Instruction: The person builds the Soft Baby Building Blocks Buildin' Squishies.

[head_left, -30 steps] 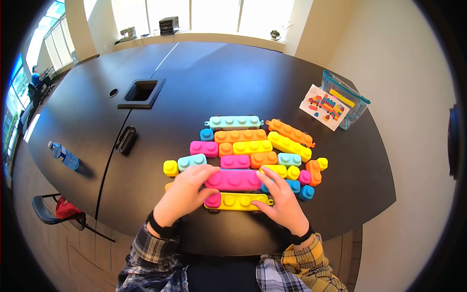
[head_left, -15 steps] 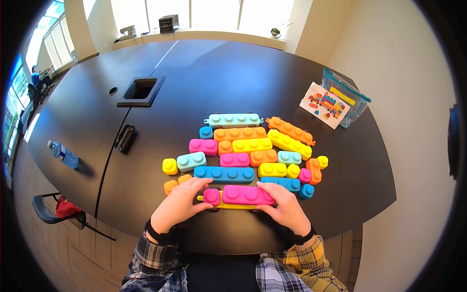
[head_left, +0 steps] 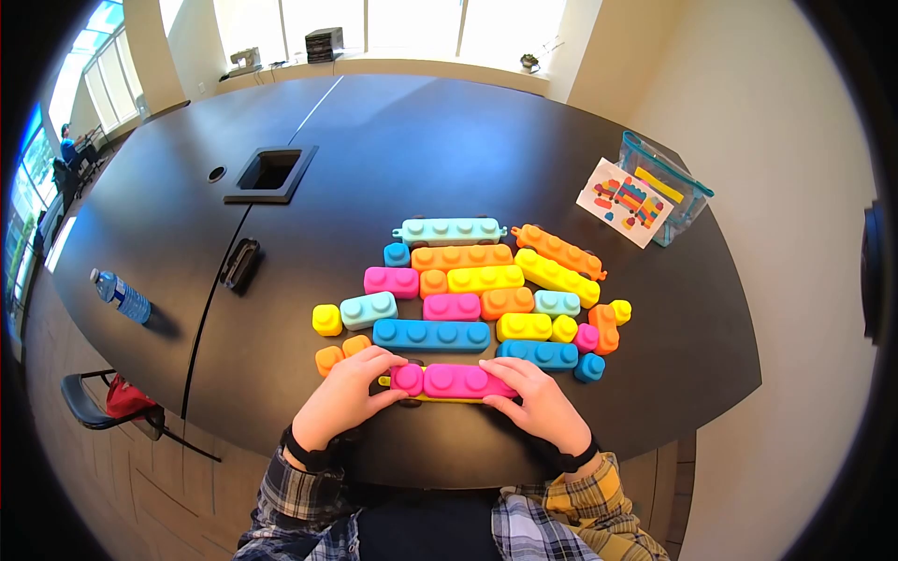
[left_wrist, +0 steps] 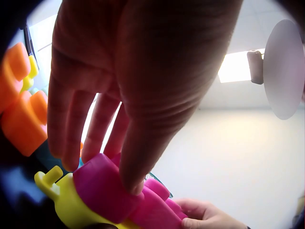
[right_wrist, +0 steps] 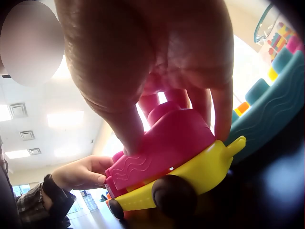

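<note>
A yellow wheeled base (right_wrist: 205,167) stands near the table's front edge, mostly covered from above by pink blocks. My left hand (head_left: 346,397) holds the small pink block (left_wrist: 102,186) on the base's left end between thumb and fingers. With thumb and fingers on its two sides, my right hand (head_left: 547,404) grips the long pink block (head_left: 456,381), which lies along the base beside the small one. In the right wrist view a thin gap shows between the long block (right_wrist: 167,143) and the base. Just behind lies a long blue block (head_left: 430,335).
Several rows of coloured blocks lie behind the hands, with a light blue wheeled base (head_left: 449,231) and an orange one (head_left: 559,255) at the back. A picture card (head_left: 624,203) leans on a clear bag (head_left: 687,220) at the right. A water bottle (head_left: 122,295) stands left.
Both hands came down and nearer the front edge. The long pink block moved from above the blue block onto the yellow base, then slid left against the small pink block.
</note>
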Tool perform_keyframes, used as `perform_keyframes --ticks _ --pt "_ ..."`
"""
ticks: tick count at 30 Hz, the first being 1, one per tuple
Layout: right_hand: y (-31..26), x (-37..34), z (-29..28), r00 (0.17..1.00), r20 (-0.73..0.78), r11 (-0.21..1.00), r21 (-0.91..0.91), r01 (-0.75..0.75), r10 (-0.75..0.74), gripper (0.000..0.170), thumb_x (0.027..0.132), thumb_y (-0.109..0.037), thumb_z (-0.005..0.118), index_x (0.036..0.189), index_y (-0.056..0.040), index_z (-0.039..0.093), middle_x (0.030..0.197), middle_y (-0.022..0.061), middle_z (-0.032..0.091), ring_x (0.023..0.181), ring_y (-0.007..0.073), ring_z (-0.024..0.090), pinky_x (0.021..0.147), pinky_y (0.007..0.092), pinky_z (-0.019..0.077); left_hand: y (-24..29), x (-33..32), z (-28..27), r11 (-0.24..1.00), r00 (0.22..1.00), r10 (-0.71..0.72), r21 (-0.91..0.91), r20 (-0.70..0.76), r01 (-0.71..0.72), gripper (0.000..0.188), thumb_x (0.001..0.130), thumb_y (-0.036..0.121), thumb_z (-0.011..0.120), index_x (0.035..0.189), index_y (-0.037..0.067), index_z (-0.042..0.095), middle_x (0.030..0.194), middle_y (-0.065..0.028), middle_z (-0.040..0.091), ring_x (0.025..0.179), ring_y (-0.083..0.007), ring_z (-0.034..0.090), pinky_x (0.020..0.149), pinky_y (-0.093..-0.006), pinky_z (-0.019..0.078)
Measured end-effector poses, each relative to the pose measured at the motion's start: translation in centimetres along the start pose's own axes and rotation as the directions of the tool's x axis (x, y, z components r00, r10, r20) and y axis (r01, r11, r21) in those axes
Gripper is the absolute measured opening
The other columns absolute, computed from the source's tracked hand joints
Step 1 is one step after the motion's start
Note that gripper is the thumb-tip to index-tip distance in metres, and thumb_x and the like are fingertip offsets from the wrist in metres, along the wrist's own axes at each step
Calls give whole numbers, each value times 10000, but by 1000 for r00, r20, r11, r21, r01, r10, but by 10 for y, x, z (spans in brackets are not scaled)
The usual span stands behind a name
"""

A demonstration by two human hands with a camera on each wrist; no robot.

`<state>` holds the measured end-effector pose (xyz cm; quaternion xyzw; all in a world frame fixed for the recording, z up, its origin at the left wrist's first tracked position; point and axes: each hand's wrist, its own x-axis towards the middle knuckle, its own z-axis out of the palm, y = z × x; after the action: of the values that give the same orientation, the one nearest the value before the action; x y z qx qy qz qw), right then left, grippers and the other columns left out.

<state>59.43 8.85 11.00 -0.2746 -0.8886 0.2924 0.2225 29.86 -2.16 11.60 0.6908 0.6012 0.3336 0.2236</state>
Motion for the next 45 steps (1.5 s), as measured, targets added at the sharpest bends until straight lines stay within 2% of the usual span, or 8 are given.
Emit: perform_keyframes --ticks 10,19,21,34,36,40,42,45 --pt "-4 2 4 1000 22 998 -59 -15 16 509 891 -169 831 1369 -84 676 1232 156 680 1128 368 662 985 429 551 -3 0 2 999 1000 -17 -27 12 18 368 862 129 862 1193 50 719 1086 -101 707 974 -262 725 874 -361 592" --pt "-7 3 2 1000 16 989 -146 18 -16 496 913 -198 811 1376 -88 668 1278 161 674 1172 368 657 1025 430 538 -3 -4 0 1000 1000 -11 -22 -27 10 360 865 113 852 1191 42 718 1087 -110 715 984 -273 719 882 -368 581" --pt "-12 2 1 1000 -20 993 -122 5 -8 482 916 -191 805 1365 -77 671 1290 163 672 1181 368 656 1034 431 535 -2 -6 -2 999 999 -29 -45 -37 27 336 861 110 838 1165 46 711 1086 -114 698 1027 -330 691 894 -399 566" --pt "-2 -5 3 999 -42 994 -101 -36 32 411 938 -210 768 1312 -61 683 1224 152 694 1104 359 680 968 422 562 -9 -9 -6 998 999 -21 -56 -38 19 384 859 110 841 1205 37 692 1073 -128 688 994 -324 683 880 -395 558" --pt "-3 -5 1 998 -46 994 -104 -37 32 425 937 -207 772 1323 -57 676 1239 158 692 1121 363 678 978 424 560 -8 -7 -16 986 996 -94 -141 -1 93 433 848 109 849 1239 31 679 1107 -141 697 1022 -329 689 910 -398 558" --pt "-11 -5 -8 993 -90 997 2 -79 79 466 916 -157 807 1338 -22 660 1299 192 692 1199 386 670 1037 422 544 -37 -1 -47 991 959 -76 89 -273 104 562 814 81 847 1333 39 636 1272 -180 679 1168 -378 655 1025 -431 527" --pt "-5 -8 -8 995 -70 998 7 -67 67 465 914 -150 809 1334 -18 660 1308 192 692 1207 385 669 1043 420 542 -56 4 -57 965 960 -2 252 -281 75 587 808 68 837 1353 46 621 1283 -187 675 1207 -389 635 1040 -441 516" --pt "2 -10 -3 997 -54 999 8 -47 47 456 915 -138 807 1328 -14 660 1304 193 696 1199 384 674 1037 416 546 -96 9 -58 952 983 -37 293 -181 90 529 799 64 836 1291 34 644 1261 -183 676 1163 -403 646 1006 -441 532"
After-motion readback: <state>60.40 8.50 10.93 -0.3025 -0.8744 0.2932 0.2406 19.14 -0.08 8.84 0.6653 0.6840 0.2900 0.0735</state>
